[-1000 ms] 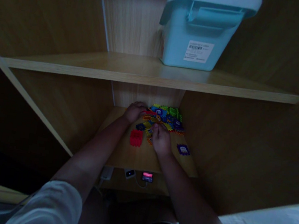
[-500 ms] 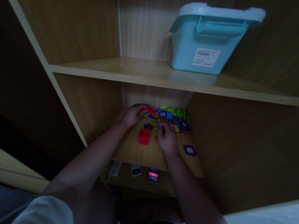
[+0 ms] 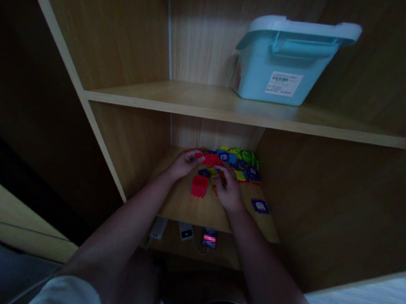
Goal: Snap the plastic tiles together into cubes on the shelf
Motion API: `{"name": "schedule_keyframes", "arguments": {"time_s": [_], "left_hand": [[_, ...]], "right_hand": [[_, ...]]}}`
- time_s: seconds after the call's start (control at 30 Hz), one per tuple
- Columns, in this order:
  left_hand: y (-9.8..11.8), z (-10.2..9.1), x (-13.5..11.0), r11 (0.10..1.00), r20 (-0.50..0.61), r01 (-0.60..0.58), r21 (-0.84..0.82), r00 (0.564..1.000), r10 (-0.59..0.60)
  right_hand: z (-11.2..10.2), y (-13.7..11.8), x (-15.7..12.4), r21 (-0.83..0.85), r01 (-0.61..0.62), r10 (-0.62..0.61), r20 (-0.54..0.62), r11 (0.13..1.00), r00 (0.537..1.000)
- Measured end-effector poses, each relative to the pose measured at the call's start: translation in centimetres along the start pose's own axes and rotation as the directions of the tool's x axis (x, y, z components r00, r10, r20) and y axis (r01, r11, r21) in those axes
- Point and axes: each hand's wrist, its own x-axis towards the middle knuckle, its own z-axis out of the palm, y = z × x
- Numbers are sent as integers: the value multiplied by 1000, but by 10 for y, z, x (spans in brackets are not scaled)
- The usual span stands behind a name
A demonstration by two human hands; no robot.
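Flat red toothed building pieces (image 3: pixel 209 159) are held up between my two hands, over the lower shelf. My left hand (image 3: pixel 186 163) pinches their left end between thumb and fingers. At their right end the fingertips of my right hand (image 3: pixel 228 187) touch the red edge, with the fingers curled. Just nearer to me stands a red block (image 3: pixel 199 186) made of similar toothed pieces. Behind and to the right lies a pile of yellow, blue and green pieces (image 3: pixel 241 162). A dark blue piece (image 3: pixel 204 172) lies by the red block, and a purple piece (image 3: pixel 259 205) lies apart at the right.
A light blue lidded bin (image 3: pixel 290 63) stands on the upper shelf (image 3: pixel 195 101), above my hands. Wooden cabinet walls close in both sides. Beneath the lower shelf's front edge are a lit phone (image 3: pixel 209 238), a white device with a small screen (image 3: pixel 186 232) and a white adapter (image 3: pixel 158 228).
My left hand has brought the red pieces from the back left toward me and to the right. My right hand has come up to their right end. The view has shifted slightly.
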Motion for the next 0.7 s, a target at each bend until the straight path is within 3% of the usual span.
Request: {"name": "schedule_keyframes", "arguments": {"time_s": [0.1,0.2,0.43,0.57,0.7], "left_hand": [[3,6,0,999,59,14,-38,998,-12],[2,7,2,999,37,21,-36,999,-19],[-4,-7,1,1000,-212,-14,11,977,16],[-6,-19,-16,984,-344,-51,172,933,108],[-16,-25,-33,952,-357,-3,306,927,118]], "right_hand": [[-1,-2,0,18,4,-4,8,1000,1000],[-3,-6,1,22,-4,5,-37,1000,999],[-7,-5,0,45,-97,103,-175,994,979],[-2,2,-3,168,-218,241,-134,961,961],[1,6,-5,303,-277,321,-106,912,941]]}}
